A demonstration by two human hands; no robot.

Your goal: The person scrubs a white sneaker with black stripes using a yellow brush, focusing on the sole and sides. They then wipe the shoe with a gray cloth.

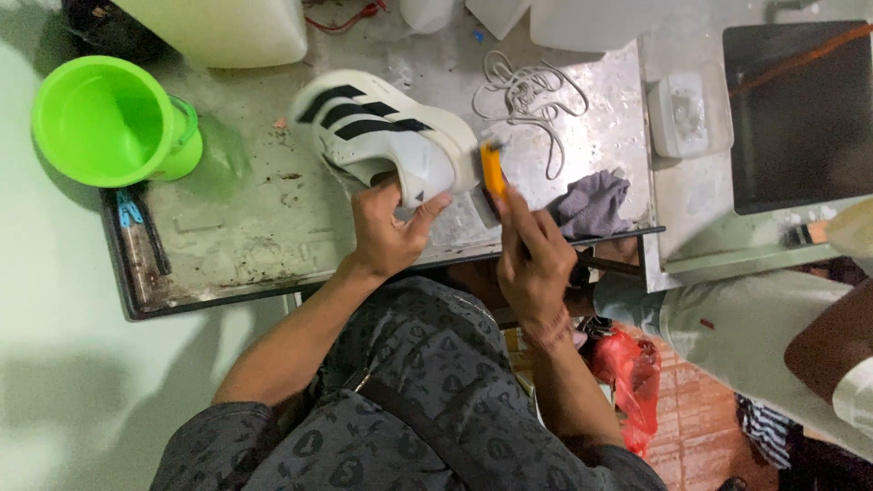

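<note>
Gripping the heel of a white sneaker (pixel 386 136), the left hand (pixel 386 232) has its thumb laid up the back of the shoe and its fingers tucked into the opening, so the shoe lies on its side on the wet metal desk (pixel 245 236) just beyond that hand. The right hand (pixel 532 264) is closed around a small orange-handled brush (pixel 492 173), whose head meets the heel end of the sneaker on the side away from the left hand. The sneaker, with three black stripes on its flank, looks light and fairly stiff at the sole and heel but soft across the upper; wet, it is likely slippery, so a hold at the firm heel collar or with fingers inside the opening should steady it best. The brush seems light and rigid, easily pinched along its handle. Just past the right hand lies a crumpled grey cloth (pixel 593 205), and farther beyond both hands a loose tangle of white shoelaces (pixel 527 95). Well to the left of the left hand stands a bright green plastic jug (pixel 109 123), empty as far as can be seen.
</note>
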